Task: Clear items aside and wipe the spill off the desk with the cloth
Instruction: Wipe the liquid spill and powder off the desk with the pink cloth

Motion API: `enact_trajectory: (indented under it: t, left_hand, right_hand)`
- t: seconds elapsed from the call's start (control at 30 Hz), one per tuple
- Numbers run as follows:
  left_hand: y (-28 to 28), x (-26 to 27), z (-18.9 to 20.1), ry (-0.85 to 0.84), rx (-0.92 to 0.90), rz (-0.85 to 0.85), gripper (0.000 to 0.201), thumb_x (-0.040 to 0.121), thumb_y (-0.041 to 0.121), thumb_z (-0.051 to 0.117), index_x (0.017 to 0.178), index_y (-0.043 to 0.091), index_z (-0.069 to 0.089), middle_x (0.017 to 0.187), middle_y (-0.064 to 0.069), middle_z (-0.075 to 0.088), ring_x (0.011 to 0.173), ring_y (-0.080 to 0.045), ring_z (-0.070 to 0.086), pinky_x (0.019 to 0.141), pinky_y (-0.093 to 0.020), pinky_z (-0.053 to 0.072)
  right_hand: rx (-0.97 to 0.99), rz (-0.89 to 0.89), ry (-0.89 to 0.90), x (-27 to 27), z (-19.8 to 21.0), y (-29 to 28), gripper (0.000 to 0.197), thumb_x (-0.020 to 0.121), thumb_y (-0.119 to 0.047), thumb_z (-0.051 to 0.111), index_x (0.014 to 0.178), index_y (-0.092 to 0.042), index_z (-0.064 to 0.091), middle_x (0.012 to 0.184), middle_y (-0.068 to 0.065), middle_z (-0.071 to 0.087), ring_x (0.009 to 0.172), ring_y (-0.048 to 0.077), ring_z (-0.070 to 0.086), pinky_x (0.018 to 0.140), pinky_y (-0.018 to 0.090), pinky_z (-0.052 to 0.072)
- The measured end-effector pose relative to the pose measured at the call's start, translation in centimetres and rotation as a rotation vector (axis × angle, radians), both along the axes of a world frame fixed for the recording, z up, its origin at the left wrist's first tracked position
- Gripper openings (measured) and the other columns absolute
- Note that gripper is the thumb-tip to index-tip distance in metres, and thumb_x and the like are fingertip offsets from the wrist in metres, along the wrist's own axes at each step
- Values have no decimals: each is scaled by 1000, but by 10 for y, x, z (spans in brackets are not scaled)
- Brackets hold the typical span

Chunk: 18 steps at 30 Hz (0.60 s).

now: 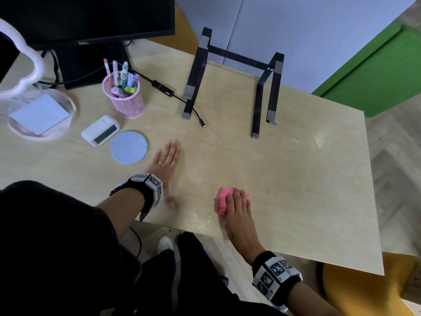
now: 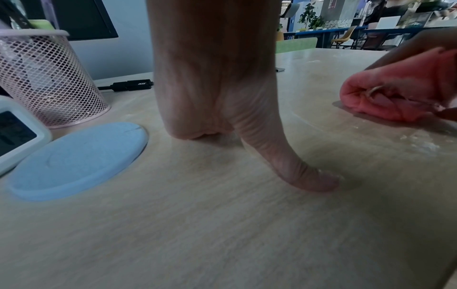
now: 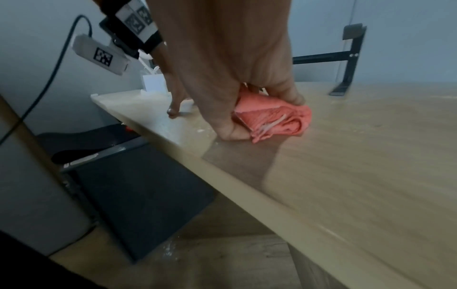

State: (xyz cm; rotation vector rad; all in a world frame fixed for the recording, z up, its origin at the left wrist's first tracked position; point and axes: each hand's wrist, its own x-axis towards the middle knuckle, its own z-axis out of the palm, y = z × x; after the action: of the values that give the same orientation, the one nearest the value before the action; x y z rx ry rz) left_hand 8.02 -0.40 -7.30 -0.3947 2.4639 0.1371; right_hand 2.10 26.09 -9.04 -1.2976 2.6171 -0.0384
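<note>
A bunched pink cloth point(image 1: 222, 201) point(image 3: 277, 121) point(image 2: 395, 93) lies on the light wooden desk point(image 1: 296, 179) near its front edge. My right hand point(image 1: 237, 208) point(image 3: 247, 97) grips the cloth, thumb and fingers curled round it, pressing it down. My left hand point(image 1: 165, 160) point(image 2: 222, 117) rests flat on the desk to the cloth's left, fingers straight, thumb point(image 2: 296, 172) spread toward the cloth. Pale smears and crumbs point(image 2: 420, 144) show on the wood beside the cloth, and a wet sheen point(image 1: 319, 137) lies at the far right.
At the left stand a blue round coaster point(image 1: 129, 147), a white digital clock point(image 1: 100, 130), a pink mesh pen cup point(image 1: 124, 96), a monitor point(image 1: 86, 19) and a clear tray with notepaper point(image 1: 39, 115). A black laptop stand point(image 1: 232, 83) and loose cable point(image 1: 193, 110) sit behind.
</note>
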Motion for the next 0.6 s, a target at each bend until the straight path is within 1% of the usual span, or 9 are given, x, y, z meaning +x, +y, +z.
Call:
enact_trajectory:
  t: [0.07,0.13,0.2,0.3,0.37,0.43,0.47,0.53,0.6]
  left_hand:
    - [0,0,-1,-9,5,4,171,31,74,77,140,-7,-27,149,-27,-31,141,-40,-25,115,-50,-9]
    - [-1,0,-2,-5,4,5,172,30,75,77,140,-7,-27,150,-27,-30,141,-40,-25,115,-51,-9]
    - [-1,0,-3,1,7,4,173,28,77,76,140,-7,-26,150,-27,-30,141,-41,-24,115,-51,-9]
    - [-1,0,-4,4,-2,3,174,26,79,74,140,-8,-27,150,-27,-28,141,-41,-23,115,-51,-9]
    - [-1,0,-5,-1,-7,1,173,28,79,73,139,-7,-28,150,-27,-29,141,-41,-24,115,-51,-9]
    - [0,0,-4,-4,-13,2,172,31,78,74,139,-8,-27,150,-27,-29,141,-41,-24,115,-51,-9]
    - [0,0,-3,-3,-19,0,171,31,78,74,140,-8,-27,150,-27,-29,141,-41,-23,115,-51,-8]
    - [0,0,-3,2,-16,-1,171,31,78,74,140,-8,-26,150,-28,-29,141,-41,-23,115,-51,-8]
    - [0,0,-4,6,-6,6,172,30,78,75,140,-7,-27,150,-27,-29,141,-41,-24,115,-51,-8]
  right_hand:
    - [-19,1,28,-5,-3,-7,61,78,-18,68,127,-3,35,129,27,52,122,43,49,93,54,48]
    - [-30,37,32,-16,-4,-11,76,70,-14,74,131,-3,31,122,25,56,116,41,54,89,50,52]
    - [-6,62,63,-27,-1,-13,84,66,-8,77,135,-3,30,118,20,60,111,36,58,90,48,52]
    - [-59,1,112,-36,11,-17,65,68,-11,78,127,-11,50,122,7,63,110,25,60,95,52,44]
    - [-218,-49,56,-39,19,-23,54,73,-4,71,124,-13,56,127,5,61,111,22,59,97,46,43]
    - [-385,-70,-36,-43,22,-36,50,78,4,62,126,-8,55,130,10,59,116,24,57,103,43,42]
    - [-432,-71,-69,-46,22,-45,47,83,4,56,129,-6,53,132,12,57,120,27,55,108,43,37]
    - [-465,-60,-104,-50,19,-65,44,89,-2,47,133,-6,49,136,14,52,128,29,48,113,38,26]
    - [-464,-44,-133,-51,12,-86,43,92,-6,43,135,-8,47,139,13,50,132,29,43,114,38,24]
